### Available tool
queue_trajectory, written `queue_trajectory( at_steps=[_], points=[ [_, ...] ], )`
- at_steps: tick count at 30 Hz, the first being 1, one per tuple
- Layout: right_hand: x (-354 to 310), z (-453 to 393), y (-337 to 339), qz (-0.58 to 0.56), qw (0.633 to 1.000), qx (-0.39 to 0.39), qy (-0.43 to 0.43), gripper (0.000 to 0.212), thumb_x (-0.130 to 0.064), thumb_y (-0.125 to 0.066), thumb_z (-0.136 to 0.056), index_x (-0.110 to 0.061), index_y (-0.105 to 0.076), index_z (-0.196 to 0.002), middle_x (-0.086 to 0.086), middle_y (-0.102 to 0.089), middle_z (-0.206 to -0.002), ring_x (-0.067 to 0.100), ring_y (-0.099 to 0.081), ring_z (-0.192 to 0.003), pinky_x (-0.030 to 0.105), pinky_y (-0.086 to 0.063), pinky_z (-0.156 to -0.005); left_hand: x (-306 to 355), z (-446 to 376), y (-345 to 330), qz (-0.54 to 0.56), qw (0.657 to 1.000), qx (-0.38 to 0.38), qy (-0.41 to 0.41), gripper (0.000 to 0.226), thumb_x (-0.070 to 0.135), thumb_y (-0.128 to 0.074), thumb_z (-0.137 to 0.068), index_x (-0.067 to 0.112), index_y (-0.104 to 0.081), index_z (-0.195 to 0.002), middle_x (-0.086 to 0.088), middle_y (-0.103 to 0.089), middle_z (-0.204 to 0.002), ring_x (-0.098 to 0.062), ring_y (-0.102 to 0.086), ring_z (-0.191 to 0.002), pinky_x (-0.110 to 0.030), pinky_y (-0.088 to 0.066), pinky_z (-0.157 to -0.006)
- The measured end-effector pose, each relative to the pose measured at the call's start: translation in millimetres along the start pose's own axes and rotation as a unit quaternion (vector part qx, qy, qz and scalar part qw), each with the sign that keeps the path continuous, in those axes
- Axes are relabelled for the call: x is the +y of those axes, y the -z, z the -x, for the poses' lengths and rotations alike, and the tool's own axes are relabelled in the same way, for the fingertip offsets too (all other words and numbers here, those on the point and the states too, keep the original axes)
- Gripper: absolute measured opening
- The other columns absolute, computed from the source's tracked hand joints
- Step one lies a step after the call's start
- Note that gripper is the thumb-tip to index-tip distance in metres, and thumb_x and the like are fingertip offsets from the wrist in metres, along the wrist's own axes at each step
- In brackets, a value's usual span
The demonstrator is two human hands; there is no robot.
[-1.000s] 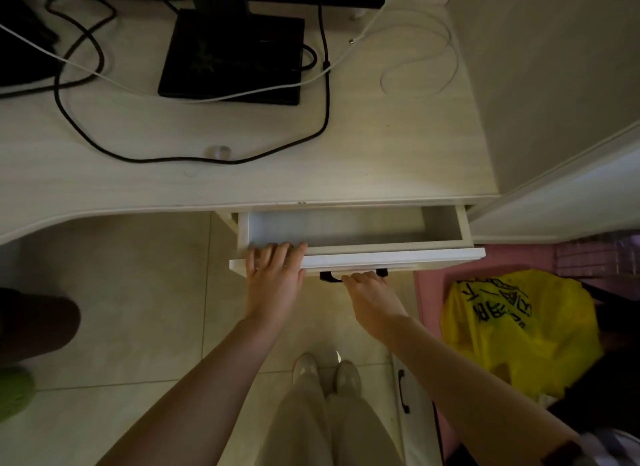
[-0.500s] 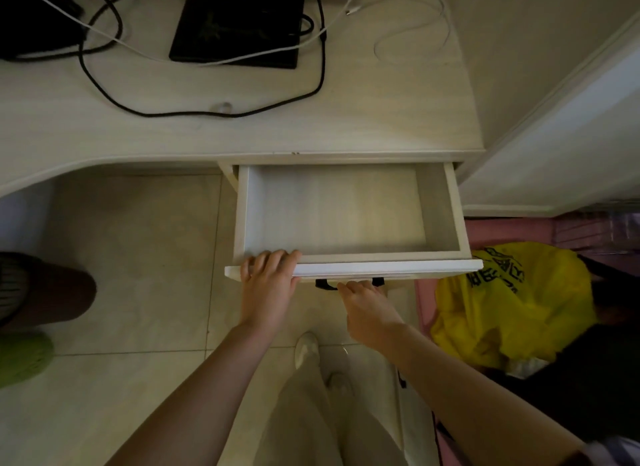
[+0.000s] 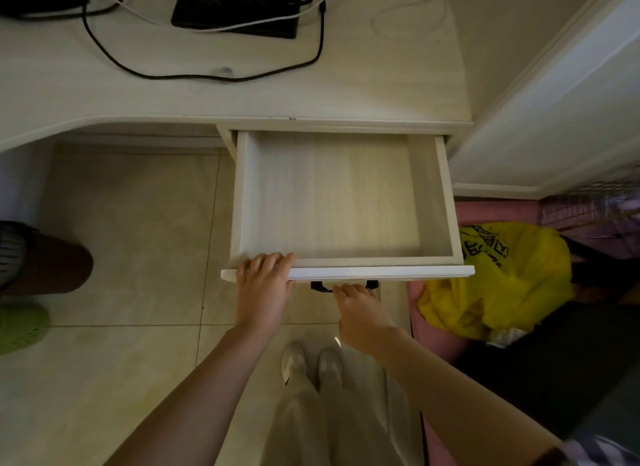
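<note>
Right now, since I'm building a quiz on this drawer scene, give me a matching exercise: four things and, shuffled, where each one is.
Things:
1. left hand
2. right hand
3. black cable
4. yellow bag

Places:
A. lying on the desk top
B. gripping the black handle
C. below the desk top, beside the drawer front
D. fingers curled over the drawer front's top edge

Pairs: 1-D, 2-B, 3-A, 4-C
</note>
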State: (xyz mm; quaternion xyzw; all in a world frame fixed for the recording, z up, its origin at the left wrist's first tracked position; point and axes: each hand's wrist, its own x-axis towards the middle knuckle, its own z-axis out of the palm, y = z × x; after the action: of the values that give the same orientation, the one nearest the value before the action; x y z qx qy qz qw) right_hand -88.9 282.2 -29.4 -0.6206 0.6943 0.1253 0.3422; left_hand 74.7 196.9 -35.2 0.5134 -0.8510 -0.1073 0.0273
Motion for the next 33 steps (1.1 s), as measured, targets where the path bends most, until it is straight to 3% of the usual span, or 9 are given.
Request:
queue_trajectory(
  at_steps=[14, 17, 19, 21, 23, 26, 29, 33],
  points=[
    [-1.3, 15.2, -4.2, -0.019, 0.999, -0.039, -0.009, 0.072, -0.016, -0.050, -0.089, -0.009, -0.013, -0.151, 0.009, -0.020, -0.157, 0.026, -0.015, -0.147, 0.044, -0.023, -0.119, 4.9, 11.3, 14.1, 0.017, 0.998, -0.055, -0.006, 0.046, 0.026, -0.073, -0.078, 0.020, -0.060, -0.121, 0.002, -0.065, -0.111, -0.024, -0.058, -0.106, -0.043, -0.043, -0.095],
    [-0.2, 20.3, 0.3, -0.033, 0.998, -0.053, -0.008, 0.071, -0.014, -0.047, -0.092, -0.010, -0.011, -0.152, 0.007, -0.013, -0.160, 0.024, -0.009, -0.149, 0.042, -0.022, -0.119, 4.0, 12.2, 20.3, 0.023, 0.996, -0.087, -0.012, 0.049, 0.027, -0.067, -0.083, 0.021, -0.053, -0.130, 0.003, -0.060, -0.122, -0.022, -0.052, -0.116, -0.041, -0.037, -0.103],
    [0.6, 26.1, 6.6, -0.059, 0.997, -0.044, -0.015, 0.065, -0.013, -0.046, -0.093, -0.010, -0.017, -0.151, 0.009, -0.019, -0.158, 0.025, -0.015, -0.147, 0.041, -0.026, -0.118, 2.4, 12.4, 26.8, 0.043, 0.994, -0.103, -0.007, 0.050, 0.023, -0.064, -0.086, 0.020, -0.050, -0.134, 0.002, -0.056, -0.130, -0.020, -0.048, -0.123, -0.038, -0.034, -0.107],
    [2.4, 33.8, 16.0, -0.085, 0.995, -0.025, -0.036, 0.057, -0.015, -0.046, -0.093, -0.009, -0.026, -0.146, 0.010, -0.035, -0.150, 0.026, -0.034, -0.139, 0.041, -0.039, -0.110, 2.6, 13.0, 37.4, 0.066, 0.992, -0.110, 0.009, 0.047, 0.019, -0.061, -0.088, 0.018, -0.049, -0.134, 0.001, -0.055, -0.132, -0.019, -0.048, -0.125, -0.036, -0.036, -0.107],
    [5.2, 43.4, 27.6, -0.096, 0.994, 0.005, -0.054, 0.049, -0.018, -0.045, -0.093, -0.011, -0.033, -0.141, 0.010, -0.050, -0.134, 0.025, -0.050, -0.121, 0.038, -0.049, -0.096, 4.8, 16.2, 51.2, 0.083, 0.990, -0.109, 0.033, 0.045, 0.018, -0.059, -0.090, 0.016, -0.049, -0.135, -0.002, -0.058, -0.130, -0.020, -0.053, -0.120, -0.034, -0.042, -0.101],
    [6.2, 60.0, 45.3, -0.109, 0.991, 0.051, -0.061, 0.044, -0.020, -0.043, -0.093, -0.015, -0.038, -0.137, 0.008, -0.058, -0.120, 0.023, -0.058, -0.106, 0.037, -0.054, -0.085, 9.3, 26.8, 72.0, 0.113, 0.986, -0.099, 0.079, 0.041, 0.020, -0.056, -0.092, 0.016, -0.050, -0.132, -0.004, -0.061, -0.123, -0.021, -0.057, -0.113, -0.033, -0.049, -0.090],
    [-0.8, 77.0, 63.5, -0.130, 0.986, 0.094, -0.048, 0.042, -0.021, -0.042, -0.095, -0.018, -0.039, -0.137, 0.006, -0.059, -0.118, 0.022, -0.059, -0.102, 0.038, -0.055, -0.084, 14.0, 40.5, 92.3, 0.145, 0.980, -0.067, 0.118, 0.036, 0.020, -0.056, -0.092, 0.016, -0.054, -0.128, -0.004, -0.063, -0.119, -0.022, -0.057, -0.109, -0.034, -0.049, -0.083],
    [-22.7, 91.6, 85.4, -0.136, 0.982, 0.132, -0.009, 0.041, -0.023, -0.043, -0.097, -0.017, -0.039, -0.138, 0.007, -0.057, -0.128, 0.024, -0.055, -0.116, 0.039, -0.051, -0.095, 15.1, 63.0, 118.5, 0.182, 0.969, 0.007, 0.165, 0.029, 0.021, -0.057, -0.092, 0.018, -0.059, -0.121, 0.000, -0.066, -0.111, -0.017, -0.062, -0.095, -0.024, -0.044, -0.067]
  ],
)
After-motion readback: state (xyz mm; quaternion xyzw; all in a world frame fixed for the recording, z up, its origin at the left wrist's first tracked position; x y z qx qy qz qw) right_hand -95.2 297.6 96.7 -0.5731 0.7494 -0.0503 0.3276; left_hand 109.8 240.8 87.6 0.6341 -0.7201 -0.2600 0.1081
